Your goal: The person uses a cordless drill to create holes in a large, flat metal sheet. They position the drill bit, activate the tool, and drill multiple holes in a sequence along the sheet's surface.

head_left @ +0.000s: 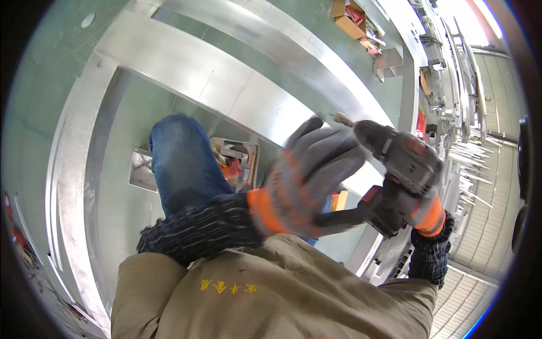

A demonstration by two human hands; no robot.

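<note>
My right hand [419, 210], in a grey and orange work glove, grips a dark cordless drill [407, 161] by its handle. The drill's bit [342, 119] points left over a shiny metal beam frame [169, 59]. Just left of the drill is my left hand [305, 183], gloved the same way and somewhat blurred. Its fingers stretch out toward the drill's front, with the thumb reaching near the battery end. Nothing shows in that hand; whether it touches the drill I cannot tell.
Beside my blue-jeaned knee [183, 152], a bin [255, 169] of loose parts and tools sits on the green floor. A metal tray [137, 176] lies left of it. A cardboard box [341, 21] stands at the far side. Long metal bars [466, 164] are stacked at the right.
</note>
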